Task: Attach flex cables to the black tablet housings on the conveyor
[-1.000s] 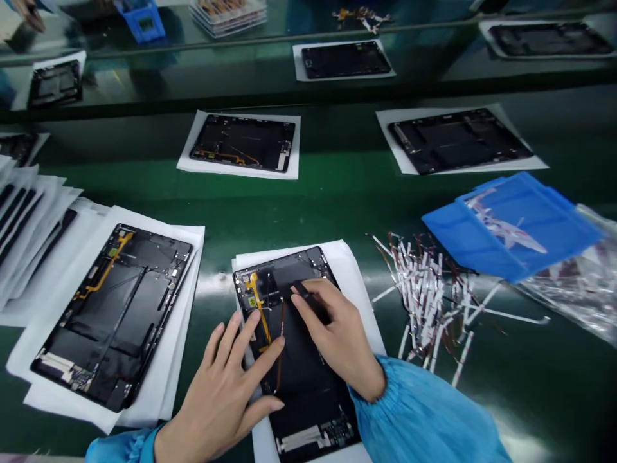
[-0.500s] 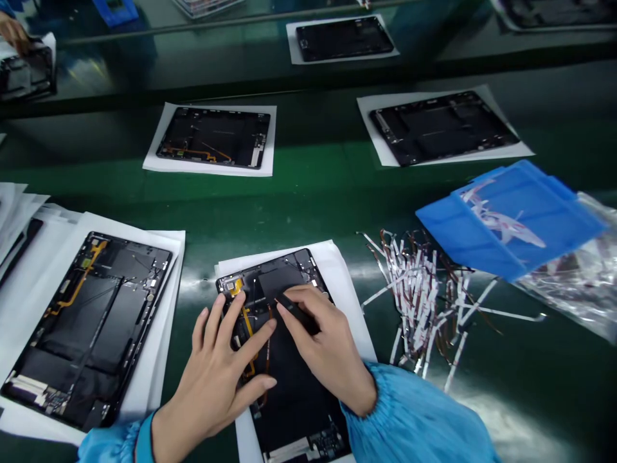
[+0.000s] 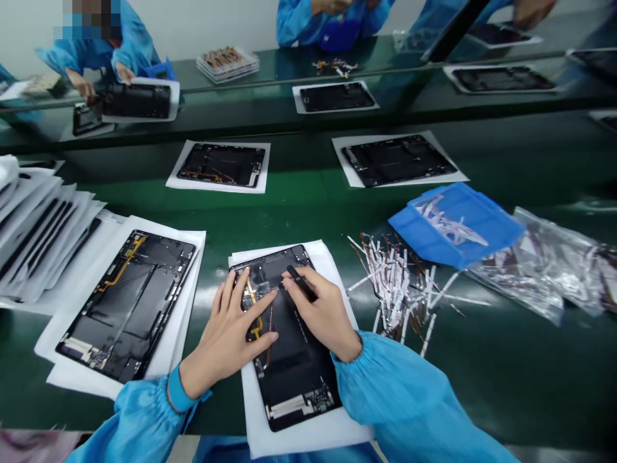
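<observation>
A black tablet housing (image 3: 289,360) lies on a white sheet (image 3: 332,257) in front of me, slightly tilted. My left hand (image 3: 236,321) rests over its left side with the fingers spread, near an orange flex cable (image 3: 259,325). Between the thumb and fingers of my right hand (image 3: 324,308) is a slim black hand tool (image 3: 301,283). Its tip points at the upper middle of the housing, close to my left index fingertip; whether it touches, I cannot tell. Another open tablet housing (image 3: 128,302) with an orange cable lies on sheets to the left.
Right of my hands lies a heap of white and brown flex strips (image 3: 390,276), beside a blue tray (image 3: 457,222) and clear plastic bags (image 3: 544,270). Wrapped tablet parts (image 3: 48,225) stack at the left. More housings (image 3: 224,164) lie beyond. Co-workers (image 3: 116,45) sit across the bench.
The view has tilted up and shows more of the far bench and co-workers. My left hand stays spread on the housing; the black tool in my right hand has shifted slightly and stands at a different angle.
</observation>
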`<state>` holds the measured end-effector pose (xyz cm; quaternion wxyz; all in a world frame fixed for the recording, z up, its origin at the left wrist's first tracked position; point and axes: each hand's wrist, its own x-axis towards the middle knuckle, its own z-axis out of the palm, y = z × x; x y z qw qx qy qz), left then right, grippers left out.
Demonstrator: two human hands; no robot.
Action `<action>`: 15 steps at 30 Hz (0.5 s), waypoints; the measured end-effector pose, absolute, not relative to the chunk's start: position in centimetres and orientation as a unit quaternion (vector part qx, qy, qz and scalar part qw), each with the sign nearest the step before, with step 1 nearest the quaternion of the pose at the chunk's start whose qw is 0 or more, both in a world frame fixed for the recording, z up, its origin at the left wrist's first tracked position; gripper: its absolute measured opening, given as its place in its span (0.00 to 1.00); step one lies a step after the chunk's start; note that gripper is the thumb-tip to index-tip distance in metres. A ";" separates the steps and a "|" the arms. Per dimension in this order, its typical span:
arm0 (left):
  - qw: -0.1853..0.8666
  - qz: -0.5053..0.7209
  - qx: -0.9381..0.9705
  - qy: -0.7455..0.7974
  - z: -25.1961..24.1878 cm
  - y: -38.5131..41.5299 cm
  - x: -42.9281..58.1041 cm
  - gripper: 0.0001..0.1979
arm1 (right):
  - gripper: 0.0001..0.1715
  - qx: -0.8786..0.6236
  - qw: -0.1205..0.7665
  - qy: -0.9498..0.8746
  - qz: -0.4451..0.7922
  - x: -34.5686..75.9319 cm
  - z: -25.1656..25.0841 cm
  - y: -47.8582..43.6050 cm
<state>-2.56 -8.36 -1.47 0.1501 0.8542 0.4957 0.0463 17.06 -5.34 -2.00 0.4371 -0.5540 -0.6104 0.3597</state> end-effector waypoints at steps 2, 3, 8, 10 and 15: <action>0.149 0.051 0.851 0.501 -1.2 -8.5 -2.5 0.33 | 0.07 -0.549 0.449 -0.614 0.346 17.2 -1.7 -5.4; 0.148 0.052 0.850 0.504 -1.0 -8.5 -2.5 0.33 | 0.08 -0.548 0.456 -0.614 0.339 17.4 -1.4 -5.4; 0.256 0.048 0.838 0.480 2.3 -6.5 -3.1 0.33 | 0.09 -0.573 0.495 -0.589 0.282 19.1 -0.1 -5.3; 0.305 0.085 0.807 0.498 4.2 -3.6 -3.9 0.32 | 0.08 -0.575 0.496 -0.598 0.256 19.7 -0.2 -5.1; 0.223 0.138 0.741 0.618 7.8 8.0 -6.1 0.20 | 0.12 -0.538 0.488 -0.649 0.226 20.0 -1.3 -4.9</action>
